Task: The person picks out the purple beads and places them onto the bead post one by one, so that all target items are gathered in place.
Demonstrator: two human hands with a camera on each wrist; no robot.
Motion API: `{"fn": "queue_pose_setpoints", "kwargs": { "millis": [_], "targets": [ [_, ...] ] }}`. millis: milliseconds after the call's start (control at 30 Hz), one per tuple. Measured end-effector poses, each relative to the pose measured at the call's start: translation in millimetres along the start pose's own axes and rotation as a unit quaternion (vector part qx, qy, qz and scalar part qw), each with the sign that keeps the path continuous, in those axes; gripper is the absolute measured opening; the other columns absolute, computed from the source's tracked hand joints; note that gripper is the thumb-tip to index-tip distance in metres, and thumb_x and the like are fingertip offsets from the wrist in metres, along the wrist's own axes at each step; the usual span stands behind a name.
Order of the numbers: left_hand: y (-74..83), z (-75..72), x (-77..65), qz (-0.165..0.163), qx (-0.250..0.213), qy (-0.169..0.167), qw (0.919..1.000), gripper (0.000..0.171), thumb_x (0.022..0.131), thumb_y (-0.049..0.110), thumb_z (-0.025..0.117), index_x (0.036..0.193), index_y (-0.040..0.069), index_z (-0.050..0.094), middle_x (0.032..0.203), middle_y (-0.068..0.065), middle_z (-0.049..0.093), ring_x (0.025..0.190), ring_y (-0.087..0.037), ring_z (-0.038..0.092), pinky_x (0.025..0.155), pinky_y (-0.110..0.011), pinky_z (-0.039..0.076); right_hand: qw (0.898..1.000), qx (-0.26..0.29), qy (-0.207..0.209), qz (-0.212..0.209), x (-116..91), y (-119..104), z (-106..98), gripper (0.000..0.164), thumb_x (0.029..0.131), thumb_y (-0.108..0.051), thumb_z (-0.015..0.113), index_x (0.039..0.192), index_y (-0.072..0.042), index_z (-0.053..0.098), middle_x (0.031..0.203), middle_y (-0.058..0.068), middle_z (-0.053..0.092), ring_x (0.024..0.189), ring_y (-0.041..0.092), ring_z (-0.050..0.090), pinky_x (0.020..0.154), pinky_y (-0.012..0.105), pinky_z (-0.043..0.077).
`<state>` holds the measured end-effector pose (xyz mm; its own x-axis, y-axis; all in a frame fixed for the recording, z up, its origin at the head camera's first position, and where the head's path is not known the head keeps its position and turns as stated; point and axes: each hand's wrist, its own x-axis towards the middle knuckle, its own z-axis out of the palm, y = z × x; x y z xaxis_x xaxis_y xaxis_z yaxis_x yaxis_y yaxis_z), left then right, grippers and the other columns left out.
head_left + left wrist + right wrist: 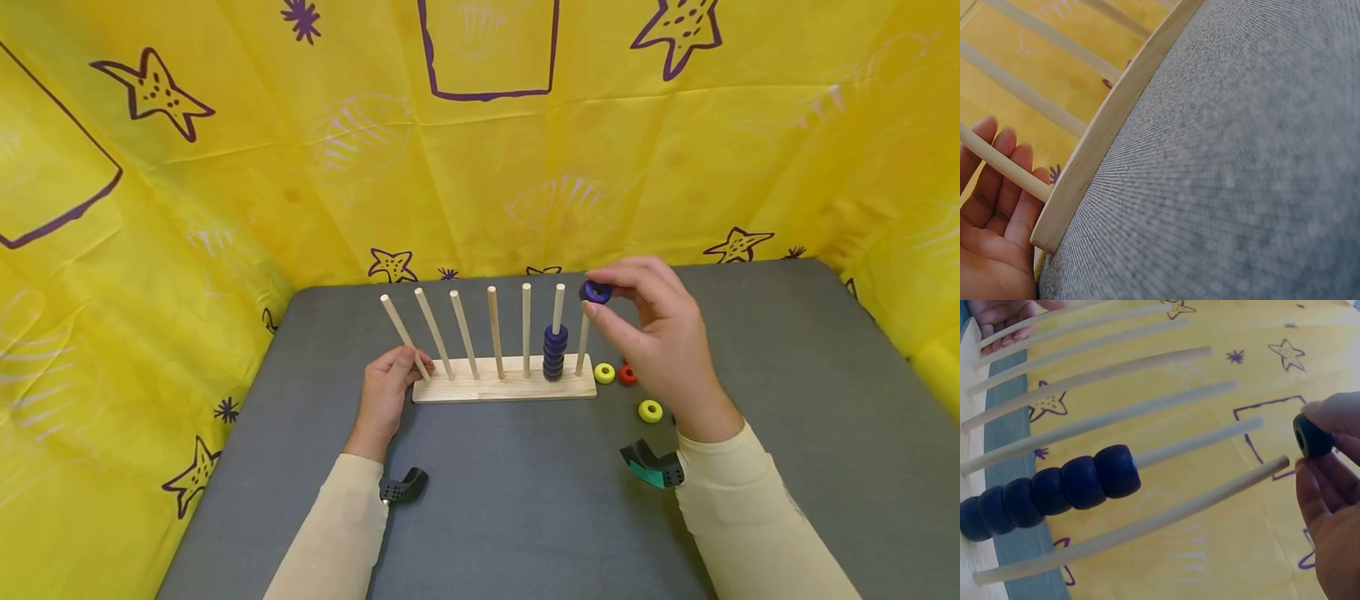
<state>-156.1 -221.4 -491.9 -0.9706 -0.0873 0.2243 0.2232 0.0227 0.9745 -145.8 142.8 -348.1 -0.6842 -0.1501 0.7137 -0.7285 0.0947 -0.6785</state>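
My right hand (pixel 667 342) pinches a dark blue ring bead (pixel 592 297) between thumb and fingertips, up at the top of the rightmost peg (pixel 582 343). In the right wrist view the bead (pixel 1318 439) is just off that peg's tip, its hole facing the peg. The wooden peg rack (pixel 502 389) has several upright pegs; a stack of dark blue beads (pixel 554 353) fills the lower part of the second peg from the right. At the rack's left end, my left hand (pixel 384 390) rests by the leftmost peg (pixel 1007 164), with relaxed fingers (pixel 1010 194) behind it.
Right of the rack lie a yellow bead (pixel 604 380), a red bead (pixel 627 382) and a nearer yellow bead (pixel 650 418). A dark bead is mostly hidden behind the right wrist. The grey tabletop (pixel 510 500) meets a yellow patterned cloth (pixel 480 167) at the back and sides.
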Motion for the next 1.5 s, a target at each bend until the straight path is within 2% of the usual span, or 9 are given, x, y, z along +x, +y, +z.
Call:
{"fn": "queue_pose_setpoints", "kwargs": {
  "millis": [333,467,700,900,1167,1500],
  "targets": [
    [0.9,-1.6,0.1,0.005,-0.009,0.001,0.9999,0.041,0.117,0.016,0.054,0.100,-0.019,0.069,0.095,-0.017,0.073,0.095,-0.033,0.071,0.088,-0.033,0.060,1.000,-0.007,0.002,-0.028,8.3,2.9,10.8,0.040,0.082,0.030,0.077,0.119,0.016,0.071,0.121,0.022,0.063,0.114,0.028,0.060,0.103,0.033,0.054],
    [0.4,0.8,0.9,0.006,-0.015,0.003,0.9999,0.040,0.116,0.013,0.054,0.099,-0.020,0.069,0.093,-0.014,0.074,0.094,-0.028,0.072,0.087,-0.032,0.060,0.998,-0.043,0.003,-0.036,10.8,4.6,13.9,0.037,0.085,0.025,0.079,0.119,0.013,0.074,0.120,0.020,0.066,0.115,0.026,0.060,0.102,0.030,0.053],
    [-1.4,6.3,3.6,0.012,-0.024,-0.016,0.9995,0.042,0.116,0.017,0.056,0.100,-0.019,0.069,0.095,-0.015,0.073,0.092,-0.023,0.072,0.089,-0.034,0.060,0.991,-0.119,0.012,-0.053,9.8,3.5,13.5,0.035,0.085,0.018,0.084,0.118,0.005,0.079,0.120,0.017,0.070,0.117,0.029,0.062,0.103,0.029,0.047],
    [-2.7,3.4,2.7,0.013,-0.018,-0.003,0.9998,0.041,0.116,0.015,0.056,0.099,-0.019,0.069,0.093,-0.012,0.073,0.093,-0.026,0.071,0.087,-0.033,0.060,0.993,-0.111,0.009,-0.051,8.8,7.9,18.7,0.035,0.086,0.016,0.085,0.118,0.004,0.079,0.121,0.017,0.069,0.115,0.029,0.063,0.098,0.029,0.048],
    [-0.6,1.3,1.7,0.006,-0.008,0.006,0.9999,0.041,0.116,0.015,0.055,0.100,-0.020,0.069,0.096,-0.025,0.072,0.090,-0.018,0.072,0.085,-0.031,0.060,0.994,-0.100,0.009,-0.043,8.0,14.6,23.2,0.035,0.088,0.016,0.084,0.120,0.003,0.079,0.123,0.014,0.069,0.111,0.026,0.062,0.090,0.029,0.048],
    [0.2,1.6,1.1,0.005,-0.009,0.003,0.9999,0.043,0.116,0.018,0.056,0.100,-0.019,0.070,0.094,-0.012,0.074,0.093,-0.025,0.072,0.086,-0.032,0.060,0.994,-0.104,0.016,-0.036,6.4,16.6,24.0,0.033,0.090,0.014,0.083,0.121,0.004,0.078,0.123,0.015,0.068,0.108,0.028,0.060,0.084,0.029,0.045]
  ]
}}
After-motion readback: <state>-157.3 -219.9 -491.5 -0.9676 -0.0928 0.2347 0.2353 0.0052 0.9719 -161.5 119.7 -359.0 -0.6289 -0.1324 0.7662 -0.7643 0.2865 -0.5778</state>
